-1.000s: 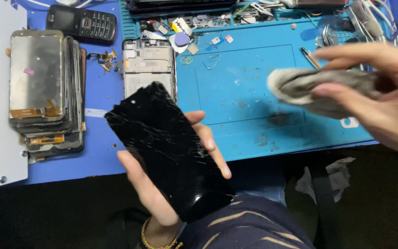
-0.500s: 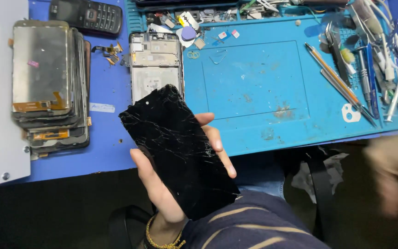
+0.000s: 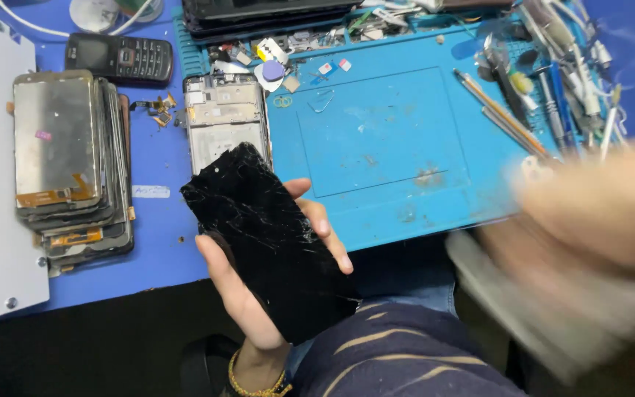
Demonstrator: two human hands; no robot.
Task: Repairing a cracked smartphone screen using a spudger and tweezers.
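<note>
The left hand (image 3: 255,283) cradles a black, badly cracked glass phone screen (image 3: 270,254) from beneath: the palm lies under the panel, the thumb runs up its near long edge, and the fingertips (image 3: 325,228) curl over the far edge. That wrap-around grip bears on the edges rather than the fractured face, which seems sensible for glass webbed with cracks. The panel is held face up, tilted, above the person's lap and just off the front edge of the workbench — its top corner overlaps the bare white phone frame (image 3: 223,121) lying on the bench.

The right hand (image 3: 604,213) is a motion-blurred shape at the right edge, with something grey and cloth-like (image 3: 553,309) beneath it; whether the hand grips it or lies open I cannot tell.

The blue silicone repair mat (image 3: 391,140) keeps its centre for work, while the tweezers and metal tools (image 3: 545,95) are gathered along its right side, within reach of that hand. At the left, a stack of removed screen assemblies (image 3: 64,158) sits well apart from the mat, and a small black keypad phone (image 3: 119,57) lies behind the stack.
</note>
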